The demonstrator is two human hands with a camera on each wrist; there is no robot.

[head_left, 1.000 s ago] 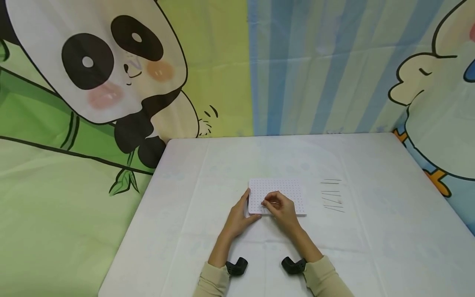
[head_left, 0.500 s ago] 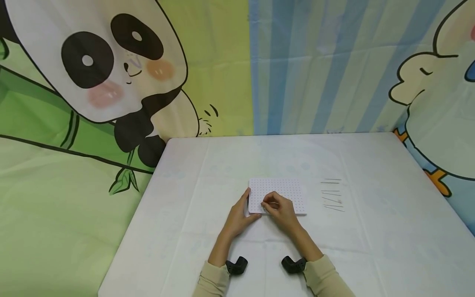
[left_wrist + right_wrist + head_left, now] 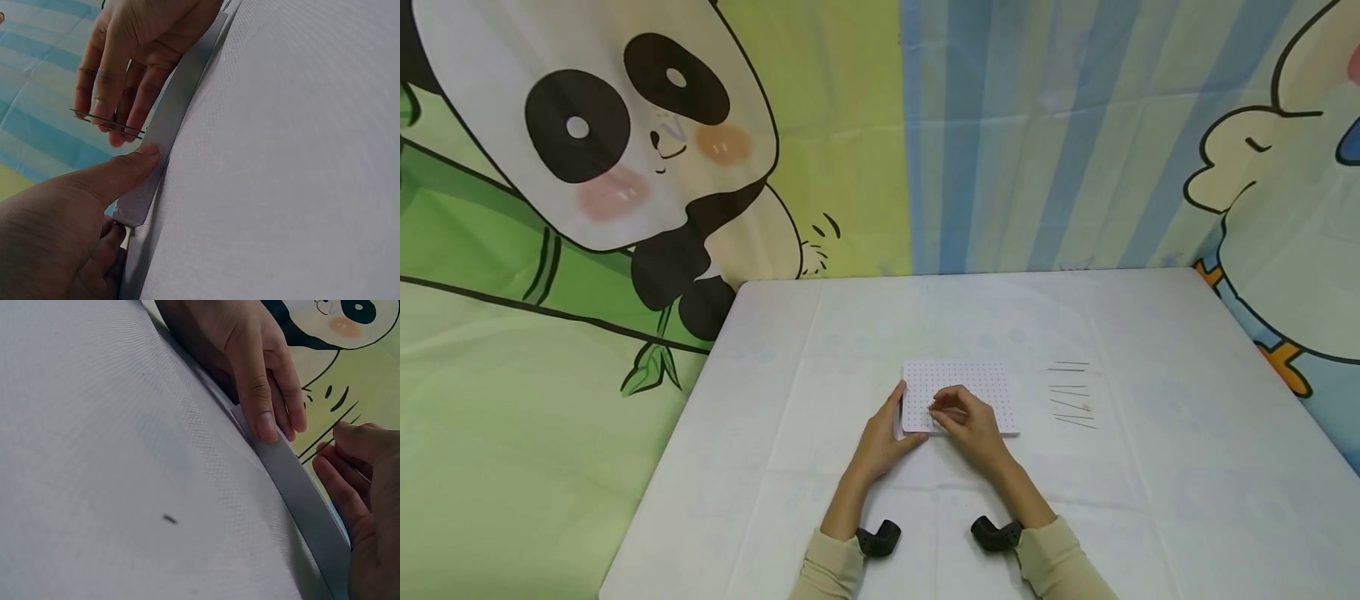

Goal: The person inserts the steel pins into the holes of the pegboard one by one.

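near loose sticks, the right grip pinches a rod, partly blocking the pegboard; left grip spread.

"Where's the board?"
"Just below centre in the head view, on the table; left hand at its left edge, right hand over its front."
"Loose sticks?"
"In a column to its right."

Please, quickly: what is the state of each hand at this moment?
Left hand: open, touching the board.
Right hand: closed, pinching at least one thin rod.
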